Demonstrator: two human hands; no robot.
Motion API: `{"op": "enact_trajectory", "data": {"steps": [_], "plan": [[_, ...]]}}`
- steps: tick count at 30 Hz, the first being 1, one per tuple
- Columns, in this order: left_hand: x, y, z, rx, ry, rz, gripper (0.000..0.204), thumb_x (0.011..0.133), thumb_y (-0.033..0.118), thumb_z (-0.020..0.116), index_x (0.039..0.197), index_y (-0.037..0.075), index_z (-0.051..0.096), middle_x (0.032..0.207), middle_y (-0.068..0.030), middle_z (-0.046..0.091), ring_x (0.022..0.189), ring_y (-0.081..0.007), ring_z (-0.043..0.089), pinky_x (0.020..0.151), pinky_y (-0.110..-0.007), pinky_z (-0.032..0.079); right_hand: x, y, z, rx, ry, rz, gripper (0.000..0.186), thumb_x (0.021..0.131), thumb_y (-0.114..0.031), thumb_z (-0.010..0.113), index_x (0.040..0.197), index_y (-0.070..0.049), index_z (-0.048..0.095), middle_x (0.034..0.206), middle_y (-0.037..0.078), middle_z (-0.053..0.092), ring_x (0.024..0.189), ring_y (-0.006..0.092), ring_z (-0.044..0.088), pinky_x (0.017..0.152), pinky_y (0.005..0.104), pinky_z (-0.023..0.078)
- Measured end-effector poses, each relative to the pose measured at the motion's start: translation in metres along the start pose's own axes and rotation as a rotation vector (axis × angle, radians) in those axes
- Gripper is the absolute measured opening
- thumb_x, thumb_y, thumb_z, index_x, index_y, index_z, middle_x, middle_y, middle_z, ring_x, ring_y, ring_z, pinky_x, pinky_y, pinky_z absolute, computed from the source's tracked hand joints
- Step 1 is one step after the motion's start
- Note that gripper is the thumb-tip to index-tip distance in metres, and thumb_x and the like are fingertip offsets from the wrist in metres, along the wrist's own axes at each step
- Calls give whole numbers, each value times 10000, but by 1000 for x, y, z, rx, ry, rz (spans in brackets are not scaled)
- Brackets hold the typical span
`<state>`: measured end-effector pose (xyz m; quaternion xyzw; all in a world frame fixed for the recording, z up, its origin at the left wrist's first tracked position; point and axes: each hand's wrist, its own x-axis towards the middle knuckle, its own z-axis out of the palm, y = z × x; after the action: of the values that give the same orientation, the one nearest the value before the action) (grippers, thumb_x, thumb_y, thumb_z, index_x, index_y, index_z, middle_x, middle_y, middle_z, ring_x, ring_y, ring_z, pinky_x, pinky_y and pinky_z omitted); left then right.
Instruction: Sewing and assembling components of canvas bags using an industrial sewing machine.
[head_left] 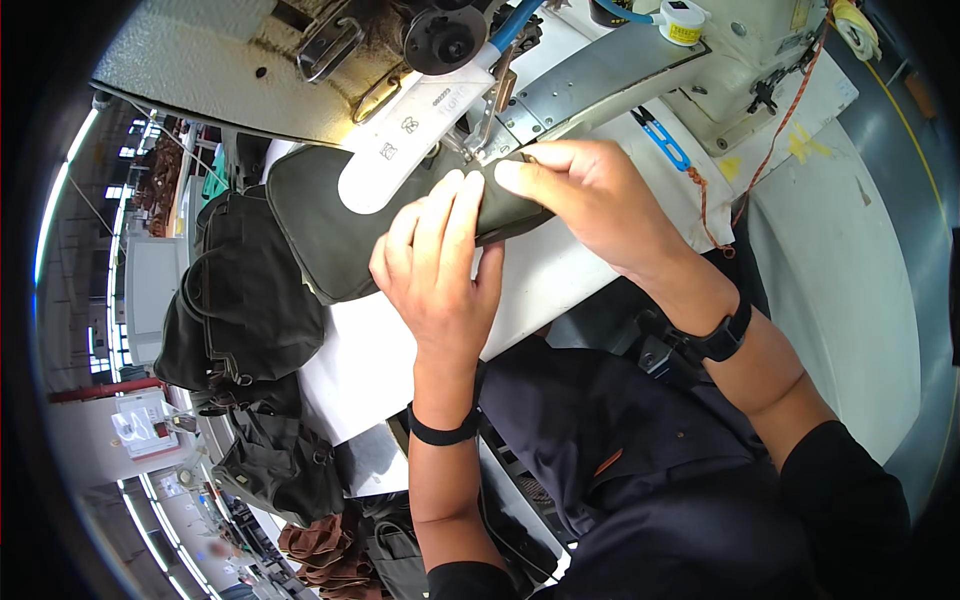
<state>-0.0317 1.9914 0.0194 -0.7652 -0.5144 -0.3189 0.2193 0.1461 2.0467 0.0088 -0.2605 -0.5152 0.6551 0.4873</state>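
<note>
A dark olive-green bag piece (330,225), smooth like leather, lies under the sewing machine's presser foot (468,150). My left hand (435,265) rests on its near part, fingers side by side on top and thumb at the near edge. Just right of the needle area, my right hand (600,195) pinches the piece's edge between thumb and forefinger. Both hands are close to the presser foot. A white rounded guard or plate (400,150) hangs from the machine and covers part of the piece.
The sewing machine's head (230,60) fills the top. Blue thread snips (660,138) on an orange cord lie right of my right hand. Dark green bags (250,290) hang at the table's left edge, with brown pieces (325,555) below. The white tabletop (365,360) shows nearer me.
</note>
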Motion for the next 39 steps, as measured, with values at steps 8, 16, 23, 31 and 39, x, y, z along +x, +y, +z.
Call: {"op": "enact_trajectory", "data": {"steps": [8, 16, 23, 31, 39], "plan": [[-3, -5, 0, 82, 2, 33, 508, 800, 119, 760, 1300, 155, 675, 1349, -13, 660, 1231, -239, 571, 1109, -435, 342, 2, -22, 21, -783, 314, -137, 366, 928, -222, 711, 707, 22, 552, 560, 68, 485, 533, 117, 384, 508, 312, 369], [3, -4, 5, 191, -2, 104, 515, 812, 88, 768, 1317, 137, 680, 1322, -11, 685, 1239, -259, 597, 1087, -428, 383, 6, -6, 26, -819, 504, -384, 206, 903, -229, 726, 913, -61, 608, 623, 119, 613, 590, 322, 648, 552, 397, 496], [-1, -7, 15, 284, 34, 180, 341, 977, 208, 675, 1289, 70, 668, 1291, -51, 698, 1212, -279, 619, 1055, -450, 404, -4, 1, 17, -551, 349, -290, 262, 954, -135, 611, 1200, -44, 598, 817, 186, 696, 733, 391, 685, 637, 459, 546], [-1, -12, 20, 206, 77, 236, 355, 907, 69, 715, 1254, 19, 656, 1261, -71, 702, 1167, -322, 632, 1020, -455, 440, -6, -9, 7, -340, 158, -90, 339, 966, -121, 552, 1285, -26, 618, 1004, 231, 716, 875, 411, 696, 769, 465, 559], [6, -17, 11, 120, 27, 170, 440, 810, 31, 702, 1246, 92, 698, 1230, -43, 720, 1160, -273, 640, 1064, -442, 393, 12, -7, 6, -168, 98, -75, 320, 964, -103, 588, 1240, 41, 663, 935, 85, 721, 809, 107, 629, 722, 269, 504]]}}
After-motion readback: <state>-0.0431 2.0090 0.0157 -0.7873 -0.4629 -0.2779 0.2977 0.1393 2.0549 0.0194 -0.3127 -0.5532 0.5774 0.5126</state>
